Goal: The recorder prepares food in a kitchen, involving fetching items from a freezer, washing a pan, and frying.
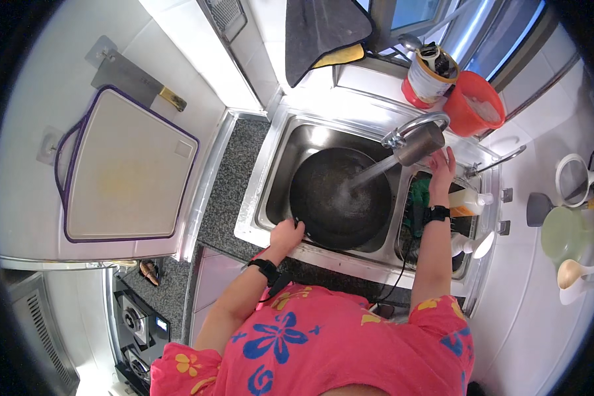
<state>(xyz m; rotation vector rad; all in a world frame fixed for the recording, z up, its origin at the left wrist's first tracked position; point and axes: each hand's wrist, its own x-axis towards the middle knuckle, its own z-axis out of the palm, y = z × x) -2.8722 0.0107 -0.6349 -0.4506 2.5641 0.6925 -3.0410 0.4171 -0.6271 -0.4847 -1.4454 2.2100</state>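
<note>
My left hand [287, 235] is closed at the near rim of a black wok [321, 198], apparently on its handle, which my fingers hide. The wok sits in the large basin of a stainless steel sink [282, 163]. A stream of water runs from the cylindrical head [420, 143] of a chrome faucet [425, 119] into the wok. My right hand [441, 171] is raised just beside that faucet head, fingers apart. Part of it lies behind the head, so contact is unclear. Green and black items [418, 198] lie under my right wrist over the smaller basin.
Two bottles [465, 202] [470, 245] stand along the right side. A utensil can [428, 79] and a red tub [475, 106] occupy the windowsill. A cutting board [133, 168] and a cleaver [128, 76] hang at left. A gas stove [141, 326] is at lower left.
</note>
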